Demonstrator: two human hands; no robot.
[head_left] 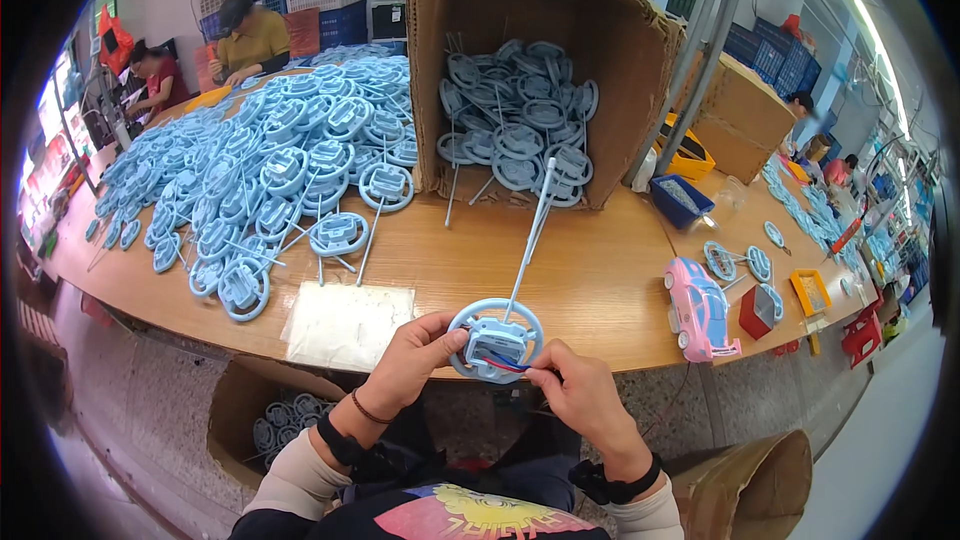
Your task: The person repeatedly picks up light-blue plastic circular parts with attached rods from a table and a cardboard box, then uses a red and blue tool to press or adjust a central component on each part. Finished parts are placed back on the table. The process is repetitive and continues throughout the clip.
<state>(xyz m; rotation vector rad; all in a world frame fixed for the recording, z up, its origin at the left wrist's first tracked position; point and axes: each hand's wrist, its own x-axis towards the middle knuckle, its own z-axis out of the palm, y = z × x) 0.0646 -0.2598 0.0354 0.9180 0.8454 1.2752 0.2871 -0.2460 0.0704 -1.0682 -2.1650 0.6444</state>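
My left hand [410,358] grips the left rim of a light-blue plastic toy steering wheel [497,337], thumb on top. It is held above the table's near edge, its open hollow hub facing up. Long thin light-blue rods [530,240] stick out from it toward the cardboard box. Red and blue wires [506,364] run across the lower part of the hub. At the wheel's lower right, my right hand [582,392] pinches the ends of these wires; its fingertips hide the ends.
A big pile of similar wheels [290,165] covers the table's left side. More lie in a tipped cardboard box [545,0] ahead. A whitish sheet [350,325], pink toy car [697,310], blue bin [682,202] and yellow tray [809,292] are on the table. Several people work farther off.
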